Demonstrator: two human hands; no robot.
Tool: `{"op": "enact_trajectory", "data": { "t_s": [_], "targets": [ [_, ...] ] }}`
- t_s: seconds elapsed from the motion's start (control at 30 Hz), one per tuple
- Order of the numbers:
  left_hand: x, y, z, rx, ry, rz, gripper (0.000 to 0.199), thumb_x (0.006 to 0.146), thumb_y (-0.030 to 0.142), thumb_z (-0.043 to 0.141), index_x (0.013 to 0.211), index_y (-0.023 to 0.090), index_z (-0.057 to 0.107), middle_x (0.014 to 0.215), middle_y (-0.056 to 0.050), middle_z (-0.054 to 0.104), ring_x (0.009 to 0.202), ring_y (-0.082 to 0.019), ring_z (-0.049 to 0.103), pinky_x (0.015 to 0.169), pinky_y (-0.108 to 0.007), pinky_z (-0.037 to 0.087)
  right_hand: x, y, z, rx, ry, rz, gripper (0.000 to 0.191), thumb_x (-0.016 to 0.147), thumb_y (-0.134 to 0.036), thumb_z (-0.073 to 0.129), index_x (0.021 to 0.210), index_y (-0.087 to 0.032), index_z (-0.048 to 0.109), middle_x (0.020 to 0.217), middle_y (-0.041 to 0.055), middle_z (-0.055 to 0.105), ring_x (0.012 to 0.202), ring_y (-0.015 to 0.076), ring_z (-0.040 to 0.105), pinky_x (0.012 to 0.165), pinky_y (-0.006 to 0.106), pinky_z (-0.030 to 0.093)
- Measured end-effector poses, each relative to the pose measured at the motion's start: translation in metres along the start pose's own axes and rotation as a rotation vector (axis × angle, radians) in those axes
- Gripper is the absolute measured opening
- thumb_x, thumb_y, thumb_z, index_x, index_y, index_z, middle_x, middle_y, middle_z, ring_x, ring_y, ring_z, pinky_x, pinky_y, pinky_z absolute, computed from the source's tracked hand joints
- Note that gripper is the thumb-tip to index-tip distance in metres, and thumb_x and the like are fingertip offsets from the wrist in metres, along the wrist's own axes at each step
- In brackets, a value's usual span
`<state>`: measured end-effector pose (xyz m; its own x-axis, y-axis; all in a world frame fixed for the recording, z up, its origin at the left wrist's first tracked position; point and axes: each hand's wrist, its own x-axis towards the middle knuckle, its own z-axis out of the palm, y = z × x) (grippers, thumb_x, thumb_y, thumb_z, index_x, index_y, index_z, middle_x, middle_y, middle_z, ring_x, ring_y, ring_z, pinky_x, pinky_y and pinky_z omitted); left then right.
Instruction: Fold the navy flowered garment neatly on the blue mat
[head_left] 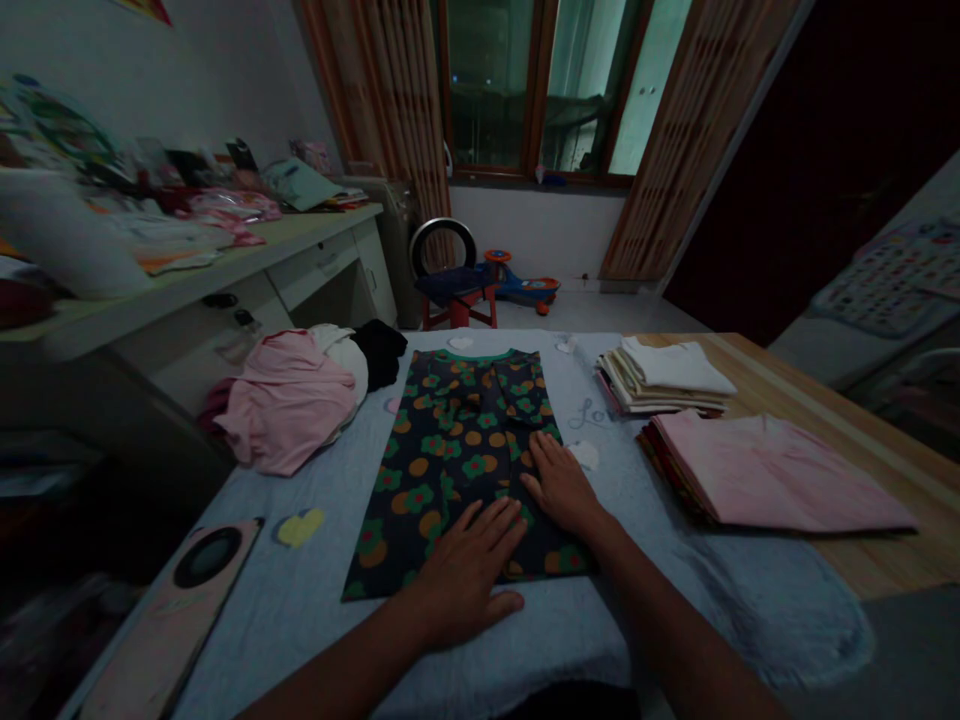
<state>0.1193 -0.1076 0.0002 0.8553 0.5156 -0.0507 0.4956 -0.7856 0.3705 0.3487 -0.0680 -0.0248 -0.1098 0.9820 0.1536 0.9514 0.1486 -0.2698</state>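
Table: a wooden table (877, 550) is covered by a grey cloth (652, 570); a folded pink garment stack (772, 470) is laid at right.
Garment: a dark floral garment (457, 440) is laid flat mid-cloth; it is judged light, soft and limp, best taken by the hem.
Left hand: the left hand (465, 570) is pressed on the lower edge, fingers spread.
Right hand: the right hand (561, 485) is pressed nearby, fingers lightly spread.

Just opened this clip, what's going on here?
A person has their left hand and right hand spread flat on the lower part of a dark garment with orange and green flowers. It lies on a grey-blue cloth over a wooden table. To the right are a stack of folded white clothes and a folded pink garment; to the left is a crumpled pink garment.
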Motion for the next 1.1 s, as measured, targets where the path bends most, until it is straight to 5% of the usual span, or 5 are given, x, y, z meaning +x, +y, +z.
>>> {"op": "enact_trajectory", "data": {
  "t_s": [0.17,0.37,0.53,0.7,1.1],
  "targets": [
    [0.017,-0.008,-0.030,-0.151,0.035,-0.007,0.049,0.088,0.038,0.059,0.135,0.027,0.051,0.148,-0.005,0.049,0.137,-0.025,0.042,0.114,-0.044,0.034,0.006,0.008,-0.007,0.016,-0.053,0.000,0.056,0.091,-0.034,0.054,0.141,-0.013,0.049,0.151,0.0157,0.043,0.141,0.0292,0.037,0.113,0.042,0.032],
    [0.092,-0.036,-0.060,0.027,0.245,-0.213,0.029,0.089,0.027,0.055,0.117,0.018,0.059,0.122,-0.010,0.061,0.118,-0.026,0.055,0.102,-0.042,0.044,0.063,0.018,-0.037,0.040,-0.049,0.169,0.030,0.095,-0.022,0.039,0.106,-0.019,0.067,0.102,0.0099,0.071,0.099,0.0217,0.065,0.087,0.030,0.045],
    [0.143,-0.054,-0.043,0.109,0.318,-0.239,0.045,0.088,0.025,0.058,0.131,0.016,0.049,0.148,-0.014,0.044,0.140,-0.029,0.037,0.112,-0.044,0.035,0.121,0.028,-0.025,0.050,0.117,0.176,0.040,0.094,-0.016,0.041,0.131,-0.014,0.055,0.134,0.0137,0.059,0.126,0.0208,0.052,0.105,0.031,0.038],
    [0.144,-0.060,-0.024,0.158,0.317,-0.221,0.032,0.089,0.027,0.057,0.120,0.018,0.054,0.126,-0.012,0.058,0.122,-0.027,0.053,0.103,-0.042,0.044,0.138,0.044,0.004,0.017,-0.011,0.103,0.051,0.093,-0.022,0.047,0.144,-0.017,0.043,0.154,0.0127,0.039,0.144,0.0238,0.032,0.114,0.044,0.029],
    [0.141,-0.066,-0.023,0.085,0.344,-0.220,0.035,0.090,0.027,0.055,0.125,0.022,0.054,0.128,-0.008,0.055,0.120,-0.026,0.050,0.104,-0.044,0.041,0.196,0.078,0.012,0.003,-0.037,0.129,0.047,0.099,-0.035,0.043,0.142,-0.017,0.045,0.154,0.0147,0.038,0.142,0.0257,0.034,0.114,0.046,0.027]
  ]
}}
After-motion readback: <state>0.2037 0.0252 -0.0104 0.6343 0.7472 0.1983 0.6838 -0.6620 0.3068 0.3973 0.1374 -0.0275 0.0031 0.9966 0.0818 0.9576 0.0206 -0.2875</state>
